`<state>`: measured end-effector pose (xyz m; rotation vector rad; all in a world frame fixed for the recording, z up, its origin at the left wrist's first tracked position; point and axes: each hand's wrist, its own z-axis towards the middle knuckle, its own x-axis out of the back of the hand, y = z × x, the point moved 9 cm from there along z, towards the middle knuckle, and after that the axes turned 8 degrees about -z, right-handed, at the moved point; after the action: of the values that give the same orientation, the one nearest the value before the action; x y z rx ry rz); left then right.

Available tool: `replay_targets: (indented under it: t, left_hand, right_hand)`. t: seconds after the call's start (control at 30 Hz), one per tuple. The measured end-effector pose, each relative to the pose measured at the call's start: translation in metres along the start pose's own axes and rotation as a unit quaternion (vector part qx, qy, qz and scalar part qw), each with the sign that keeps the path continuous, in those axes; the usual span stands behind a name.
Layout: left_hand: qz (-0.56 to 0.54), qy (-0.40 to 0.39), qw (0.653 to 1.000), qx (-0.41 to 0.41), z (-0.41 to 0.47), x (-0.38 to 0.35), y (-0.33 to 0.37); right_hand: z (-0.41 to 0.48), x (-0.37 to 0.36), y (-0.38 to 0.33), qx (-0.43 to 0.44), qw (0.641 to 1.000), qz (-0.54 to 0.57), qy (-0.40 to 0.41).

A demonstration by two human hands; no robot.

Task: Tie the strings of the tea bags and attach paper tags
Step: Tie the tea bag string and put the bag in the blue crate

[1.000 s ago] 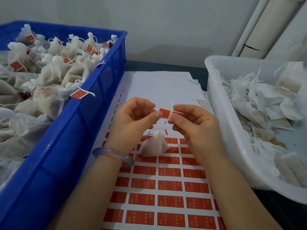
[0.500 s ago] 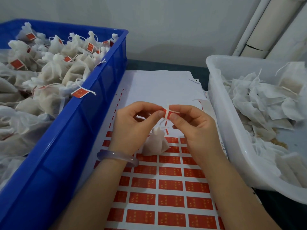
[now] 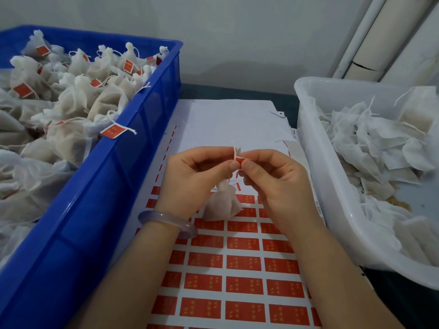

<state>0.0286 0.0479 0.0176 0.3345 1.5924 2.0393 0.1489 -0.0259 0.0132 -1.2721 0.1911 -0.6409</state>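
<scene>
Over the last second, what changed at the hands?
The red tag, spread flat between the fingertips a second ago with the string across it, is now folded shut over the string. The left hand and right hand have closed in until their thumbs nearly meet, both pinching the tag. Unchanged: the tea bag stays below the hands, and the sticker sheet, blue crate and white tub sit as before.

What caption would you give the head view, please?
Left hand and right hand pinch a red tag onto the string of a tea bag, between blue crate and white tub.
</scene>
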Motion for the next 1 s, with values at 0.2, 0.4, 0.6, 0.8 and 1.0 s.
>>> replay_targets:
  t: [0.2,0.4,0.6,0.8,1.0]
  left_hand:
    - [0.0,0.017,1.0,-0.01,0.0,0.003,0.001]
    - [-0.004,0.012,1.0,-0.005,0.001,0.003,0.0]
    - [-0.009,0.006,1.0,-0.001,0.001,0.002,-0.002]
    - [-0.009,0.0,1.0,-0.004,0.001,0.002,-0.002]
    - [-0.006,-0.004,1.0,-0.01,0.001,0.001,-0.001]
  right_hand:
    - [0.0,0.0,-0.005,0.013,1.0,-0.008,0.001]
    - [-0.001,0.005,-0.012,0.041,0.998,-0.037,0.029]
    - [-0.001,0.011,-0.008,0.027,0.996,-0.058,0.062]
    - [-0.002,0.014,-0.006,0.014,0.995,-0.068,0.073]
    - [-0.001,0.015,-0.006,0.019,0.994,-0.076,0.077]
